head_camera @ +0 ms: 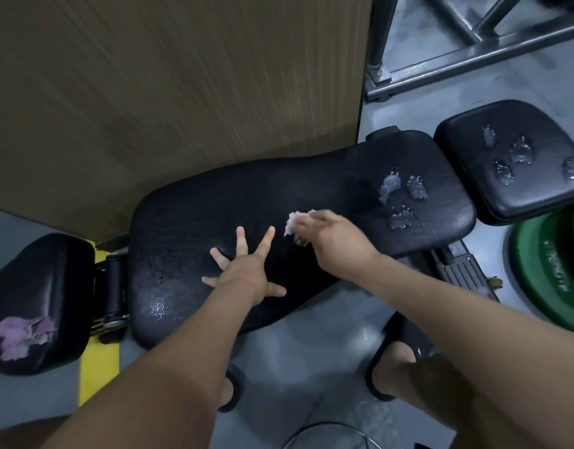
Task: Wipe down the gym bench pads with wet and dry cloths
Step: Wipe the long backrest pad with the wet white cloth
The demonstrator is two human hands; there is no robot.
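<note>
- Your left hand (243, 270) is flat on the long pad (279, 189), fingers straight and spread wide, holding nothing. It sits near the pad's near edge, about the middle.
- Your right hand (331, 234) has its fingers curled round a white cloth (293, 223) and presses it on the same pad, right of the left hand. It is motion-blurred, so the exact finger grip is unclear.
- The white cloth pokes out at the fingertips, touching the pad surface.
- Left half of the long pad looks wet and shiny.
- Foamy blobs (402, 196) sit near the long pad's right end, apart from the cloth.
- The small pad (473, 189) just beside the right end carries more blobs (518, 153).
- A third pad (36, 270) lies off the left end, with a crumpled purple cloth (21, 335) on its near part.
- Wood panel (149, 92) behind the long pad's far edge.
- Green plate (554, 280) on the floor at right, below the small pad.
- Steel frame (473, 50) at top right.
</note>
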